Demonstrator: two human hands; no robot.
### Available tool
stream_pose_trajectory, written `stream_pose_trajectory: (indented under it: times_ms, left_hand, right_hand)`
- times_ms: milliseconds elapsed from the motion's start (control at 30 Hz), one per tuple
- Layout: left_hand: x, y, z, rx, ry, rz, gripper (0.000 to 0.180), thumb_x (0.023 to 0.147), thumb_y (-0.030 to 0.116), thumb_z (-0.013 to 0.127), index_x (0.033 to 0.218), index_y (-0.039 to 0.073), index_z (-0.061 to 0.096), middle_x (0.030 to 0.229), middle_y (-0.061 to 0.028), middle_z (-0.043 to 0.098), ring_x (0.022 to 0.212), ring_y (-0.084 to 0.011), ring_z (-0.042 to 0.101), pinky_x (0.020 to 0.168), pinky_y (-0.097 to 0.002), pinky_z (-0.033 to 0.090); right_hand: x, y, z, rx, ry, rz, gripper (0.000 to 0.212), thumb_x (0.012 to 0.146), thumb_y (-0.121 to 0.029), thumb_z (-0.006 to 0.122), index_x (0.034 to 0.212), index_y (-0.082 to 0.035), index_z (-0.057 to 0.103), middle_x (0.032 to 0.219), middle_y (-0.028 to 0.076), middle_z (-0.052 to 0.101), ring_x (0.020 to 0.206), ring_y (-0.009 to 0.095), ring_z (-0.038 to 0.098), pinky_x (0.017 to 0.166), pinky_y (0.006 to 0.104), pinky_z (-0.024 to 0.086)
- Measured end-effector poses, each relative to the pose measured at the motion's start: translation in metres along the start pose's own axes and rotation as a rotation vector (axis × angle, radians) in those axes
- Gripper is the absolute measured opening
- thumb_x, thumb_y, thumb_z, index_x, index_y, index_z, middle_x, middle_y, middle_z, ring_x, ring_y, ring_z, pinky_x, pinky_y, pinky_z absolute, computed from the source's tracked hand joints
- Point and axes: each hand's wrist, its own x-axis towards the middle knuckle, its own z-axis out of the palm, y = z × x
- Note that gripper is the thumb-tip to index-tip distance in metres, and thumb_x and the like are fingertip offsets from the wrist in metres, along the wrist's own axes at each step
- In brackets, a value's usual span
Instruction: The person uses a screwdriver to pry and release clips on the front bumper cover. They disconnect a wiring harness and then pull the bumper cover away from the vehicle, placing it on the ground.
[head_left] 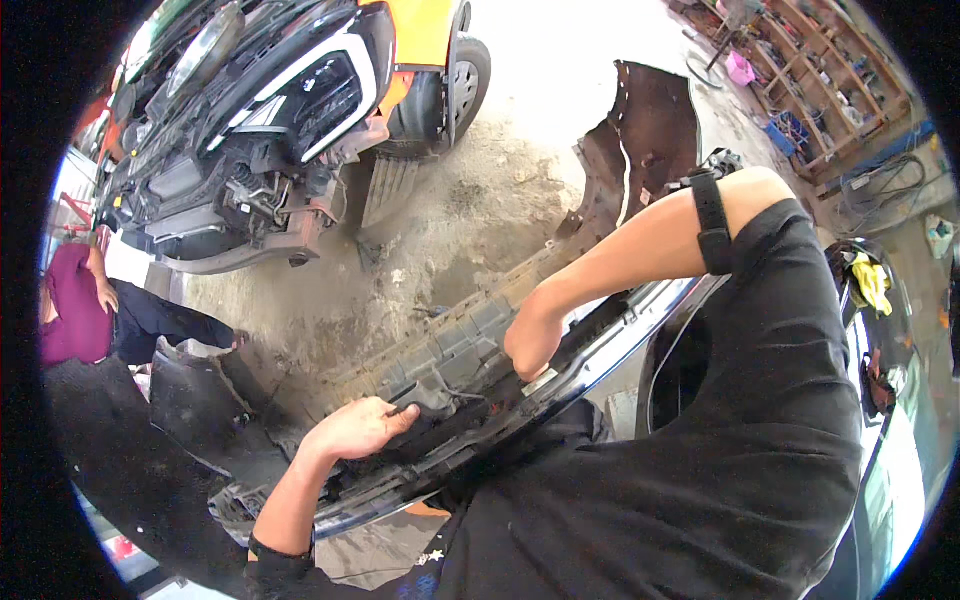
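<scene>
A long car bumper (pixel 450 372) lies across in front of me, its dark ribbed inner side facing up and a shiny trim strip (pixel 610 357) along my side. My left hand (pixel 355 430) is closed on the black plastic inside the bumper, its thumb resting on top and its fingers mostly hidden. Farther right, my right hand (pixel 535 340) reaches down into the bumper beside the trim strip. Its fingers are curled, and their tips are hidden, so whatever they hold cannot be made out. A small pale piece (pixel 540 382) sits just below that hand.
An orange car (pixel 420 35) with its front stripped stands at the far left, its headlight (pixel 330 90) exposed. A dark curved panel (pixel 660 130) lies beyond the bumper. At the left is a person in a maroon top (pixel 78 305). Wooden shelving (pixel 810 80) stands far right.
</scene>
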Motion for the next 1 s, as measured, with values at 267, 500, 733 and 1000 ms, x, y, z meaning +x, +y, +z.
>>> stream_pose_trajectory:
  times_ms: [267, 500, 733, 1000]
  left_hand:
    - [0.063, 0.074, -0.029, 0.004, 0.026, 0.046, 0.071, 0.095, 0.059, 0.036, 0.084, -0.006, 0.063, 0.078, -0.0278, 0.061, 0.08, -0.0433, 0.06, 0.072, -0.0434, 0.047]
    - [0.138, 0.126, -0.05, -0.116, 0.079, 0.065, 0.066, 0.093, 0.062, 0.035, 0.096, 0.004, 0.067, 0.091, -0.0239, 0.065, 0.092, -0.0411, 0.062, 0.081, -0.0448, 0.047]
    - [0.179, 0.196, -0.046, -0.11, 0.156, 0.026, 0.064, 0.092, 0.062, 0.035, 0.103, 0.008, 0.068, 0.102, -0.0195, 0.067, 0.1, -0.0385, 0.062, 0.088, -0.0445, 0.047]
    - [0.2, 0.201, -0.016, -0.112, 0.375, 0.086, 0.074, 0.088, 0.068, 0.037, 0.098, 0.002, 0.069, 0.102, -0.0206, 0.067, 0.098, -0.038, 0.062, 0.086, -0.045, 0.048]
  right_hand:
    - [-0.046, 0.09, 0.016, -0.245, 0.074, -0.158, 0.033, 0.083, -0.021, 0.049, 0.089, 0.007, 0.066, 0.097, 0.03, 0.063, 0.089, 0.046, 0.059, 0.077, 0.0529, 0.046]
    - [-0.076, 0.181, 0.025, -0.233, 0.067, 0.036, 0.034, 0.084, -0.02, 0.047, 0.094, 0.006, 0.067, 0.102, 0.028, 0.064, 0.096, 0.042, 0.062, 0.083, 0.0486, 0.049]
    - [-0.114, 0.239, 0.054, -0.013, 0.144, 0.277, 0.046, 0.079, -0.03, 0.046, 0.099, 0.008, 0.063, 0.104, 0.03, 0.063, 0.1, 0.041, 0.062, 0.087, 0.0483, 0.048]
    - [-0.098, 0.261, 0.081, -0.113, 0.178, 0.255, 0.049, 0.084, -0.035, 0.049, 0.102, 0.01, 0.054, 0.105, 0.032, 0.061, 0.1, 0.044, 0.06, 0.085, 0.0493, 0.046]
